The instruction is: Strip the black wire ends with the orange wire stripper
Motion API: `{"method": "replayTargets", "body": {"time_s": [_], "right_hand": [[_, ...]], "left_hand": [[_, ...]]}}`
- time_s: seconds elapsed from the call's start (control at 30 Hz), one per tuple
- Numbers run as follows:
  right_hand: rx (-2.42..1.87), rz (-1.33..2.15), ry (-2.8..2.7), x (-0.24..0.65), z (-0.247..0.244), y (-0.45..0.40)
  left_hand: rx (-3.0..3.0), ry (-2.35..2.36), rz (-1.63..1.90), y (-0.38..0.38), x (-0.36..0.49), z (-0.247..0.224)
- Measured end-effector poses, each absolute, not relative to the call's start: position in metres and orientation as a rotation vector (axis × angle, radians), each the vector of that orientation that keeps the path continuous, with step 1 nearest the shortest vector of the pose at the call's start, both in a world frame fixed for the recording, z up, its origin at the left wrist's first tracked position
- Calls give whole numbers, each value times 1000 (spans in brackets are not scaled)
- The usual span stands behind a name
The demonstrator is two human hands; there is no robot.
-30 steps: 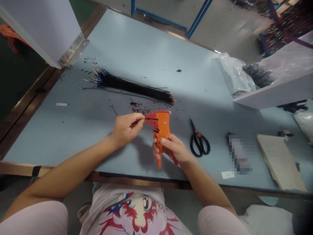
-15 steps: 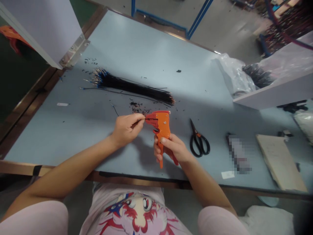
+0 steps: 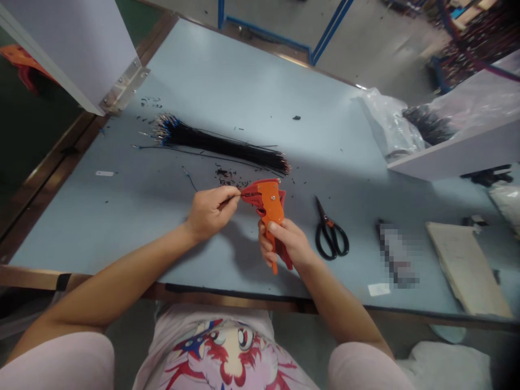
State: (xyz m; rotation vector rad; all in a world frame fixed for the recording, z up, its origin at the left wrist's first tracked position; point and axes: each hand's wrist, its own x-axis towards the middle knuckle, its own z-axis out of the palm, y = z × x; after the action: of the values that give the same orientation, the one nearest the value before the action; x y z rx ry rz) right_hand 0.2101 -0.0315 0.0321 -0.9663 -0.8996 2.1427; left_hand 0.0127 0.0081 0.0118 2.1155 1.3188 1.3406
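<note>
My left hand [image 3: 213, 212] pinches a thin black wire [image 3: 189, 177], whose blue-tipped end trails out behind the hand. The wire's other end is at the red jaws of an orange wire stripper [image 3: 271, 203]. Wrapped round the stripper's handles is my right hand [image 3: 284, 241], with the tool upright and tilted slightly. Beyond the hands lies a long bundle of black wires [image 3: 227, 145], with blue and metal terminals at its left end and coppery tips at its right. Small black scraps [image 3: 227, 176] are scattered between the bundle and the stripper.
Black-handled scissors [image 3: 331, 233] lie right of the stripper. Farther right are a pixelated object [image 3: 396, 254], a white label [image 3: 379, 290] and a flat cardboard piece [image 3: 467, 268]. Plastic bags [image 3: 392, 122] sit at the back right beside a panel. Another white tag [image 3: 104, 174] lies at the left.
The stripper's handles have come closer together in my right hand, and its head has shifted and tilted, with a red part now showing behind it. My left hand has hardly moved.
</note>
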Motion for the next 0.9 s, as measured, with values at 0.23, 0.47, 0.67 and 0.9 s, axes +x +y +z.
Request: {"method": "replayTargets", "body": {"time_s": [0.23,0.47,0.67,0.9], "right_hand": [[-932,2006,-783,223,37,-23],[-1191,2072,-982,230,33,-22],[-1127,1992,-1112,232,36,-19],[-1134,2135,-1069,233,31,-15]], "left_hand": [[2085,1384,1327,12,8,11],[2324,1422,1273,17,2,10],[2632,1559,1197,24,-7,6],[2448,1614,1298,24,-7,8]]}}
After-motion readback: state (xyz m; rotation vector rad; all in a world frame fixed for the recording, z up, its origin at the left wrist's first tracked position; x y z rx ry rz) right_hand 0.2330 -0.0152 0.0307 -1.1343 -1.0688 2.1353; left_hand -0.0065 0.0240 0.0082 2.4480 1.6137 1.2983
